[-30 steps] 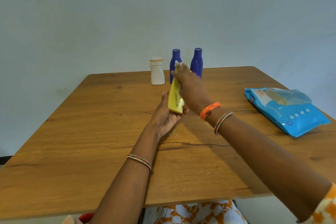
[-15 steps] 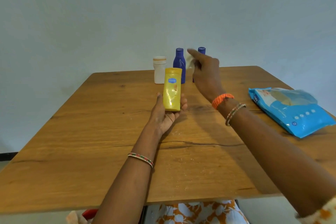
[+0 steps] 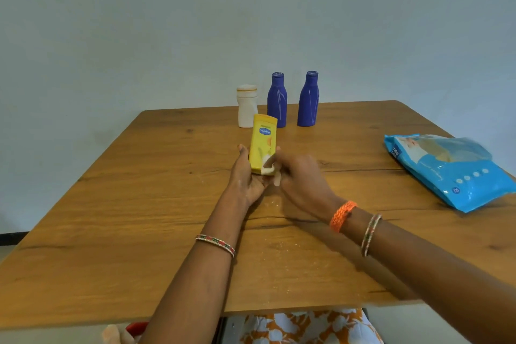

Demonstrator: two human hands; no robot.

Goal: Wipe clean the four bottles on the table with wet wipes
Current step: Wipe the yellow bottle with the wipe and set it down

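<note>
The left hand [image 3: 245,176] grips the flat yellow plastic lotion bottle [image 3: 262,142] from below, cradling it face-up so its front is exposed. The right hand [image 3: 298,176], blurred, seemingly pinches a small white wet wipe [image 3: 267,166] against the bottle's lower end, just beside that grip.

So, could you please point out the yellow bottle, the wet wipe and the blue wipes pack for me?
yellow bottle [image 3: 262,139]: head view, on its front just below the blue label.
wet wipe [image 3: 267,167]: head view, on the white wad against the bottle's near end.
blue wipes pack [image 3: 458,176]: head view, on its blue front panel.
</note>
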